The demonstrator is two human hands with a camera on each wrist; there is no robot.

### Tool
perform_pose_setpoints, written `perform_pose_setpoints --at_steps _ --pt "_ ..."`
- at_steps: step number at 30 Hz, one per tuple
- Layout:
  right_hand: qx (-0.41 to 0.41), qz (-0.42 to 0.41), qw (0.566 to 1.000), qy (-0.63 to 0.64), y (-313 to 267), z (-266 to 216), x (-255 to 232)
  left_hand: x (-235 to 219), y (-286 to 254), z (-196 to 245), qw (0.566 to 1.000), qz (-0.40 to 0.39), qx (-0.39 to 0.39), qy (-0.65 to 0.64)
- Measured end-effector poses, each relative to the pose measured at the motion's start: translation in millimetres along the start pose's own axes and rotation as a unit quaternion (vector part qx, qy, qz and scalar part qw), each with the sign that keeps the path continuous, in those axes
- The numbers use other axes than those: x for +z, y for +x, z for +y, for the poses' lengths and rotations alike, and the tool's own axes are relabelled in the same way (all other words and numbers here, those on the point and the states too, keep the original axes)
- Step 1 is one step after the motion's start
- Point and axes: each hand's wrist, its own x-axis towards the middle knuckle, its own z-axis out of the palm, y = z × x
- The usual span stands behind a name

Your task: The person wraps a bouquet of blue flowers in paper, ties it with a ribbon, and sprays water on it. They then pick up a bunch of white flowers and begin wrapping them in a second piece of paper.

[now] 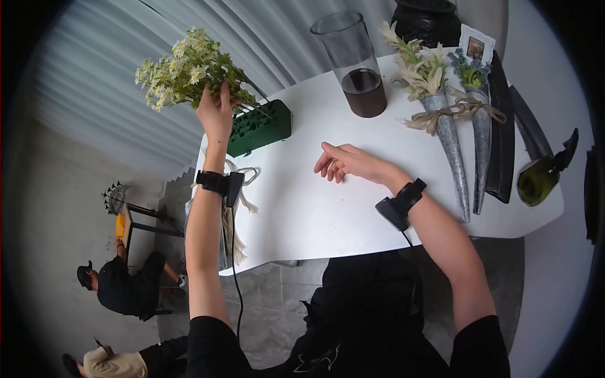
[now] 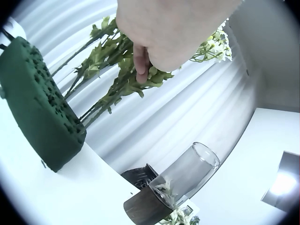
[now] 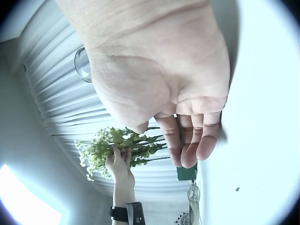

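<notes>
My left hand (image 1: 216, 116) pinches leafy stems in a bunch of white daisies with yellow centres (image 1: 189, 72). In the left wrist view, fingertips press into the leaves (image 2: 126, 79) and the stems slant down to a green foam block (image 2: 42, 108). That block, pitted with holes on top, stands on the white table's left side. My right hand (image 1: 354, 162) is over the middle of the table, its fingers loosely bent and holding nothing. Its palm fills much of the right wrist view, with the daisies (image 3: 101, 150) beyond it.
A glass cylinder with a brown base (image 1: 365, 94) stands at the back. To the right are two grey cones of flowers tied with bows (image 1: 444, 132), a small white picture frame (image 1: 476, 44) and a green bottle (image 1: 537, 183). Two people (image 1: 129, 286) are at the far left.
</notes>
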Motion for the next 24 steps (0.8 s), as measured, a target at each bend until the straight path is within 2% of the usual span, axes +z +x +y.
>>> perform_pose_setpoints --at_steps 5,8,13,16,19,21,24 --pt "0.002 -0.009 1.000 -0.008 -2 -3 1 3 -10 -5 0.997 0.019 -0.032 -0.067" --pt "0.006 -0.008 1.000 -0.006 -2 -4 2 4 -16 -8 0.996 0.003 0.011 -0.090" --pt "0.002 -0.001 1.000 -0.009 -1 -1 1 7 -27 -13 0.999 0.003 0.004 -0.054" --pt "-0.003 -0.004 1.000 -0.006 0 0 0 13 -38 -16 0.999 0.026 0.000 -0.034" --pt "0.006 -0.003 1.000 -0.001 -1 -2 1 23 -58 -21 0.994 0.055 -0.015 -0.094" --pt "0.010 -0.003 1.000 0.001 0 -3 2 31 -78 -41 0.963 -0.056 -0.156 -0.212" --pt "0.010 -0.005 1.000 0.006 0 -2 1 42 -112 -34 0.913 -0.156 -0.275 -0.257"
